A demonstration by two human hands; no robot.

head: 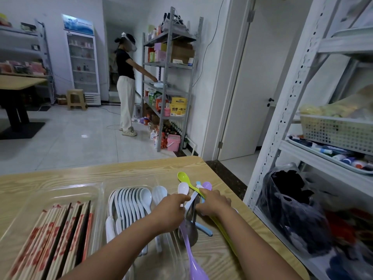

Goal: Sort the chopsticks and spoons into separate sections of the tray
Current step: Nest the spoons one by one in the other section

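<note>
A clear plastic tray [96,190] lies on the wooden table [60,176]. Its left section holds a thick layer of chopsticks [54,237], mostly pale wood with red print and a few dark ones among them. The section to the right of that holds a nested row of white spoons [131,201], bowls toward the far rim of the tray.

Just right of the tray, both hands meet over a loose bunch of spoons. The left hand [171,209] pinches the handle of a small white spoon [183,188] between curled fingers. The right hand [214,203] curls round several handles at once: a green spoon [182,176], a purple spoon [207,185] and a pale blue one [198,183]. A lilac spoon [191,253] and a dark metal ladle [189,225] lie beneath the hands, partly hidden, so how many spoons are there is hard to tell.

The near edge of the tray is cut off by the arms. Beyond the table a person [126,83] stands at a metal shelf [169,77]; a white rack [302,98] rises right of the table.
</note>
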